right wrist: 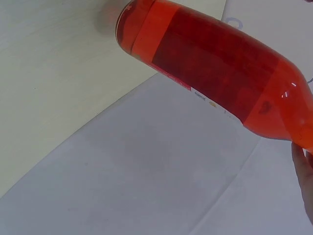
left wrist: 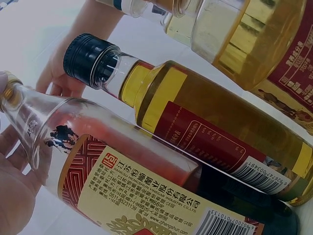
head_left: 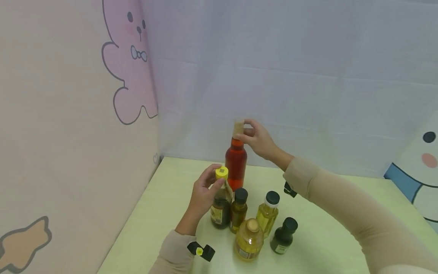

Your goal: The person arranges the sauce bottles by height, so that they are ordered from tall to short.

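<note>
In the head view my right hand pinches the pale cap of a tall red bottle that stands upright at the back of the group. The right wrist view shows that red bottle close up, with a fingertip at the frame's right edge. My left hand grips the neck of a dark bottle with a yellow cap, just left of the red one. In the left wrist view my palm lies against this labelled bottle.
Several smaller bottles stand in front: a black-capped olive one, a pale yellow one, a round yellow one and a dark green one. The pale green table meets cloth walls at the left and back.
</note>
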Motion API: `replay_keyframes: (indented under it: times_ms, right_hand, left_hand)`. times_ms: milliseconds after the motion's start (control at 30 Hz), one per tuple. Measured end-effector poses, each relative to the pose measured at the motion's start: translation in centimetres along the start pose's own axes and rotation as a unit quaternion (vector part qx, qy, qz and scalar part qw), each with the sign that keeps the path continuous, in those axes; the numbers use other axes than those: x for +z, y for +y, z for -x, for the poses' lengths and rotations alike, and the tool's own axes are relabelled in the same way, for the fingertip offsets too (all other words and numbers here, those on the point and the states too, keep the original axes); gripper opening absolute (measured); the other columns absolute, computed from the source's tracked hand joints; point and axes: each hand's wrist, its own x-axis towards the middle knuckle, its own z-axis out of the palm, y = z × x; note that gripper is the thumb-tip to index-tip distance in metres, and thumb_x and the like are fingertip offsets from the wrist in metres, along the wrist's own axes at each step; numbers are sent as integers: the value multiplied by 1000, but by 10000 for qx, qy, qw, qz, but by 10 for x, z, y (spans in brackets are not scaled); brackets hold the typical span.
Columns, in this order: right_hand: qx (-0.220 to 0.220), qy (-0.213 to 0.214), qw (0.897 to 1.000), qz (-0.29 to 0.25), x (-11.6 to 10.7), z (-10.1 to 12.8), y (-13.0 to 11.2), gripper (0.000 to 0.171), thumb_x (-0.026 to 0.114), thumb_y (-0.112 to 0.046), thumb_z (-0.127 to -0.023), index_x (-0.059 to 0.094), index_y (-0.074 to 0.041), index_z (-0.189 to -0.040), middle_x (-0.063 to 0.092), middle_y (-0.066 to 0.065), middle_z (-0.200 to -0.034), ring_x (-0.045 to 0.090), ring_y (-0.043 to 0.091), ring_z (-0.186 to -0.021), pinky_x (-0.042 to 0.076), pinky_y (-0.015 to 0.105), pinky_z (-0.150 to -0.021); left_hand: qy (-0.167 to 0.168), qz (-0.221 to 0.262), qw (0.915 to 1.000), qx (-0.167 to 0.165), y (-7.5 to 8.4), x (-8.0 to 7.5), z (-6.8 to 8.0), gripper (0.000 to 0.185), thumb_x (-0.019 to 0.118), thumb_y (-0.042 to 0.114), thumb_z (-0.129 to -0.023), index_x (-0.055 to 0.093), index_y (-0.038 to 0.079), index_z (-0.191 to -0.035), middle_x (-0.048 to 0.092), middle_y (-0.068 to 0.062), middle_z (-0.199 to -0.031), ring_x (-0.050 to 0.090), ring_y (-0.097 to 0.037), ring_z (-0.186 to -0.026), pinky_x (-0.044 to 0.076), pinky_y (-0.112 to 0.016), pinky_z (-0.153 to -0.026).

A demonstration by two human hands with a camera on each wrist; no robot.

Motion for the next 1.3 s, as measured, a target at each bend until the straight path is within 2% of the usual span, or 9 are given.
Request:
replay_keyframes:
  times_ms: [133, 300, 533, 833, 1100, 1300]
  right_hand:
    - [-167, -116, 9997, -97, 4, -12, 18, 44, 61, -10, -87, 41, -3, -126, 55, 18, -115, 55, 28, -104, 43, 45, -87]
    - [-226, -173, 9996, -72, 10, -18, 25, 45, 62, -15, -87, 42, -4, -125, 55, 15, -116, 55, 26, -104, 43, 44, -87]
    - [-96, -215, 9997, 81, 17, -26, 28, 47, 63, -17, -86, 42, -5, -126, 55, 14, -116, 55, 24, -104, 43, 42, -87]
    - [-119, -465, 9987, -138, 33, -27, 15, 40, 59, -4, -87, 41, 2, -122, 55, 21, -113, 55, 30, -104, 43, 44, -87]
    - [-76, -325, 9993, -189, 42, -39, 38, 42, 62, -10, -86, 43, -5, -123, 55, 15, -114, 55, 25, -105, 44, 40, -87]
    - [-177, -311, 9990, -249, 45, -46, 42, 43, 62, -11, -86, 43, -3, -124, 55, 16, -115, 55, 25, -104, 44, 39, -86]
  left_hand:
    - [0, -8, 10000, -15, 0, 0, 1, 32, 55, -3, -86, 49, -2, -118, 58, -17, -101, 57, -26, -91, 47, -40, -81]
    - [-6, 24, 10000, -65, 0, 0, 3, 31, 55, -2, -87, 49, 0, -118, 58, -16, -103, 57, -26, -94, 45, -42, -85]
    - [-64, 33, 9999, -126, 1, -1, 4, 32, 55, 0, -88, 48, 0, -119, 58, -16, -105, 57, -26, -96, 43, -42, -87]
    - [-38, -34, 9995, -318, 3, -4, 5, 33, 55, 1, -88, 48, 0, -121, 57, -17, -109, 56, -25, -98, 42, -40, -88]
    - [-28, -29, 9992, -398, 5, -3, 6, 32, 56, 3, -88, 49, 2, -119, 57, -17, -108, 56, -28, -97, 42, -42, -88]
    - [-59, 22, 9995, -319, 5, 0, 4, 32, 55, 2, -88, 49, 1, -119, 58, -16, -104, 57, -27, -94, 43, -42, -86]
